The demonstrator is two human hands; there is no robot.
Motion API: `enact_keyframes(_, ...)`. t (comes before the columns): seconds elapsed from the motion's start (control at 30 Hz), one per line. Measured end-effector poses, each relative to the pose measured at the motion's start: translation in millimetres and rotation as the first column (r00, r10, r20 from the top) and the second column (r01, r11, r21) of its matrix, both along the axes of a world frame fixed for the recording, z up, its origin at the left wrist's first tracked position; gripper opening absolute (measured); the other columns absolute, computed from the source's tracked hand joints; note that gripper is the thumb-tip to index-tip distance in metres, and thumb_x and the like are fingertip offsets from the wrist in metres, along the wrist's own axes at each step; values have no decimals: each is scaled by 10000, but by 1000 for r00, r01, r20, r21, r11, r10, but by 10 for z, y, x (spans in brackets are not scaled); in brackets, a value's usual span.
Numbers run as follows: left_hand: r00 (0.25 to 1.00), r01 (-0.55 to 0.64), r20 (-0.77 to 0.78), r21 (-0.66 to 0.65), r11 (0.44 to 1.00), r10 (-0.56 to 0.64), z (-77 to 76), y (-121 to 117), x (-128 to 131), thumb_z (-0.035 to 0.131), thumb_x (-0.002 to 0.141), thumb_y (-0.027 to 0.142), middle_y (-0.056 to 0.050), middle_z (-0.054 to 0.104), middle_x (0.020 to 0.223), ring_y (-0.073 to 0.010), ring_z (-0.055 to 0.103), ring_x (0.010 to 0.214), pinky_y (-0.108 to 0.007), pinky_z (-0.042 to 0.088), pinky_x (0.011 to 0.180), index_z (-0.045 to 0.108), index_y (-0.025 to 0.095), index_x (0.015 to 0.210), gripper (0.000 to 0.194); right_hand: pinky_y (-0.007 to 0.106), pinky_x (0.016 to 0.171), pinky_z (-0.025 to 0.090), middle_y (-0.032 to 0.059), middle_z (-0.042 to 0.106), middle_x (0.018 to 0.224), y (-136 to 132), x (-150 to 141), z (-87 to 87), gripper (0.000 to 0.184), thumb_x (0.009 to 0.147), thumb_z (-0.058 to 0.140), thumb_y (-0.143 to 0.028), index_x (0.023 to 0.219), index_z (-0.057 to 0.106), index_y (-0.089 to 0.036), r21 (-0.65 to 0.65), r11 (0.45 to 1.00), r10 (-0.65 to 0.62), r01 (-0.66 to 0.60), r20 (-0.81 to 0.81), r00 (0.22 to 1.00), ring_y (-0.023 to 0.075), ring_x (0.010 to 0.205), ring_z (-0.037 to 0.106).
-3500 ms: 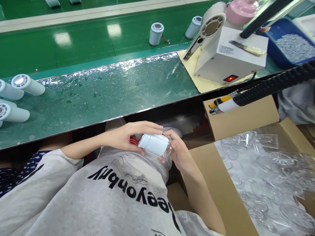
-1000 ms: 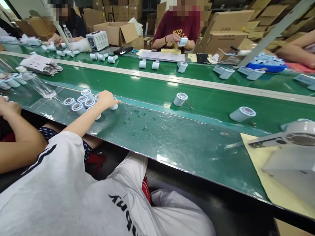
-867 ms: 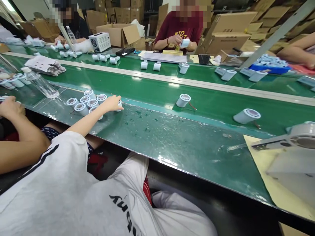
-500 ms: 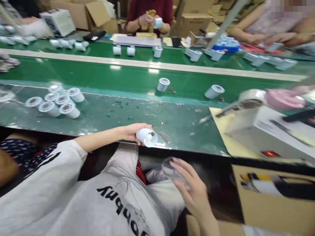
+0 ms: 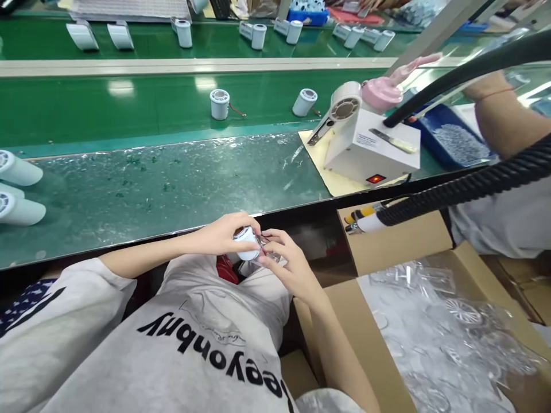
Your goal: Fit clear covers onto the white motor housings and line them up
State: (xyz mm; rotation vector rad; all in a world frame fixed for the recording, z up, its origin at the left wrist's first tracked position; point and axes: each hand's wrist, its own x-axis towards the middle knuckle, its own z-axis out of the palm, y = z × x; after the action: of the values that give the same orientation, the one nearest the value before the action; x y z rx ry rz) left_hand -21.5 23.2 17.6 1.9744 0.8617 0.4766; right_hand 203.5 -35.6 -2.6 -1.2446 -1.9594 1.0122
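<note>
My left hand (image 5: 226,234) is wrapped round a light-blue plastic cylinder (image 5: 247,245) above my lap, just in front of the bench edge. My right hand (image 5: 289,265) pinches a clear plastic piece (image 5: 272,256) against the right end of that cylinder. Fingers partly cover both parts, so I cannot tell how far they fit together. Two similar cylinders stand on the green belt beyond: one (image 5: 219,105) with a red wire trailing from it, the other (image 5: 305,102) to its right.
A white machine (image 5: 370,146) with a lit red switch sits on the bench at right. Below it, a cardboard box (image 5: 344,321) holds clear plastic parts (image 5: 456,344). A black ribbed hose (image 5: 469,183) crosses the right side. Another person's arm (image 5: 512,115) is beside a blue tray (image 5: 447,140).
My right hand has come up and left with the clear piece to meet the cylinder. The left hand has turned the cylinder. The view has swung right and down, showing the box of clear parts.
</note>
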Motion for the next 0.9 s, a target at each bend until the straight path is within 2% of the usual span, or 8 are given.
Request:
enact_keyframes(0.13, 990, -28, 142, 23, 999, 24, -113, -60, -37, 845, 734, 579, -78, 651, 1053, -226, 590, 997, -345, 476, 927, 715, 187, 1150, 586, 379, 887, 557, 99, 695, 1090, -14, -69, 64, 250, 935, 628, -364, 749, 718, -223, -56, 987, -154, 148, -120, 981, 238, 980, 697)
enact_keyframes(0.3, 993, 25, 110, 53, 998, -31, -241, -114, -87, 879, 706, 549, -121, 604, 1175, -274, 582, 1126, -441, 498, 1007, 750, 249, 1211, 602, 314, 691, 553, 88, 722, 995, -44, -84, 135, 286, 814, 754, -357, 596, 637, -215, -170, 955, -275, 242, -216, 937, 229, 887, 705)
enact_keyframes(0.4, 988, 61, 138, 22, 998, -63, -257, -136, -85, 898, 711, 445, -150, 591, 1381, -324, 555, 1296, -500, 450, 1118, 723, 260, 1264, 609, 366, 788, 592, 91, 756, 990, -47, -67, 124, 330, 785, 806, -378, 571, 614, -215, -253, 933, -325, 255, -294, 899, 262, 951, 732)
enact_keyframes(0.47, 981, 83, 180, -92, 992, -66, -235, -149, -79, 878, 734, 382, -142, 621, 1396, -312, 589, 1291, -471, 475, 1106, 683, 251, 1319, 631, 415, 867, 605, 93, 776, 1001, -56, -53, 107, 361, 797, 813, -411, 569, 610, -218, -273, 927, -344, 256, -354, 870, 280, 987, 745)
enact_keyframes(0.6, 961, 68, 269, -459, 886, 66, -193, -170, -82, 843, 756, 359, -141, 677, 1307, -236, 691, 1074, -363, 573, 912, 610, 193, 1378, 685, 471, 1016, 581, 96, 766, 1190, -135, -23, 93, 168, 784, 856, -393, 821, 770, -253, -86, 981, -194, 177, -302, 933, 310, 1152, 718)
enact_keyframes(0.67, 945, 72, 305, -552, 831, 121, -197, -179, -91, 849, 748, 360, -140, 674, 1302, -213, 691, 1033, -350, 574, 890, 604, 184, 1373, 694, 467, 1073, 558, 88, 729, 1304, -191, -7, 94, 262, 796, 858, -336, 1043, 787, -284, 49, 992, -107, 119, -198, 974, 304, 1241, 683)
enact_keyframes(0.8, 937, 124, 332, -610, 783, 110, -207, -196, -118, 853, 756, 381, -139, 642, 1371, -192, 695, 983, -334, 578, 838, 591, 229, 1412, 723, 457, 1082, 564, 82, 704, 1365, -267, 35, 85, 293, 862, 810, -327, 1144, 741, -290, 123, 988, -76, 92, -127, 989, 292, 1267, 674)
enact_keyframes(0.9, 943, 149, 329, -555, 818, 51, -183, -201, -143, 878, 742, 376, -136, 627, 1420, -221, 695, 1054, -343, 570, 878, 575, 262, 1454, 783, 455, 1078, 565, 95, 709, 1357, -282, 61, 70, 319, 857, 819, -350, 1148, 714, -271, 73, 993, -79, 92, -169, 982, 298, 1264, 677)
